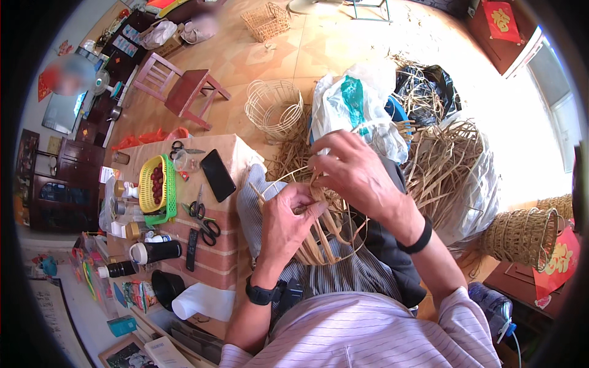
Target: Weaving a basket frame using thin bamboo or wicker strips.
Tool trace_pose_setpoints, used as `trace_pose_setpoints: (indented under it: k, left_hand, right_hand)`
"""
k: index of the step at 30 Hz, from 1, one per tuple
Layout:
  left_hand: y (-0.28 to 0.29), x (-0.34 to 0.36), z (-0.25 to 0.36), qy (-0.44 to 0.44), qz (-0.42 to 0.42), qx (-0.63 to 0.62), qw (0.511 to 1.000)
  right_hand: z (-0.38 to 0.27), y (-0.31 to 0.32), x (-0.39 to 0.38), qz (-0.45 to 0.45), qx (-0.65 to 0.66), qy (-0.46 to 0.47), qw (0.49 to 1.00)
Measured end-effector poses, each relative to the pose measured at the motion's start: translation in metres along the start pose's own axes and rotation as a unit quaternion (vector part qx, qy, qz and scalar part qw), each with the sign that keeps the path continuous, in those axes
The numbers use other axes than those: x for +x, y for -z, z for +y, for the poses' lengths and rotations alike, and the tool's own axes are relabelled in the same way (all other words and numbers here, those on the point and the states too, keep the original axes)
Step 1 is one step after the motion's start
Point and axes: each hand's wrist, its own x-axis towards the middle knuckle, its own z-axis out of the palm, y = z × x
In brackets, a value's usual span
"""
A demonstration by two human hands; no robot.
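In my lap sits a light rattan frame (336,258) with flat dried straw strips (326,233) running across it. My left hand (288,221) grips the straw and the frame at its left side, thumb and fingers pressed together. Higher up and to the right, my right hand (356,168) has bent fingers closed on a straw strip just above my left hand; its fingertips are partly hidden. Striped cloth (307,276) lies under the work.
At left, a cloth-covered table (215,257) holds scissors (208,230), a phone (218,175), baskets of red fruit (156,184) and bottles. Ahead are a wire basket (273,107) and plastic bags (343,101); at right, straw piles (438,168) and woven baskets (515,239). A chair (190,95) stands back left.
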Motion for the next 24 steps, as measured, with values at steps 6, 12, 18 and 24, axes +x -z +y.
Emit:
trace_pose_setpoints:
  k: [6, 12, 18, 24]
  left_hand:
    - [-0.003, 0.005, 0.006, -0.005, 0.008, -0.047, 0.999]
    - [-0.002, -0.001, 0.006, -0.039, -0.034, -0.054, 0.997]
    - [0.008, -0.012, 0.007, -0.162, -0.055, 0.124, 0.977]
    - [-0.014, -0.020, 0.003, -0.261, 0.043, 0.261, 0.928]
  right_hand:
    - [-0.065, -0.004, -0.070, 0.022, 0.161, -0.308, 0.937]
    - [-0.078, -0.026, -0.097, -0.039, 0.163, -0.336, 0.927]
    - [-0.064, -0.001, -0.098, -0.094, 0.378, -0.456, 0.800]
    - [-0.046, 0.018, -0.094, -0.107, 0.593, -0.478, 0.639]
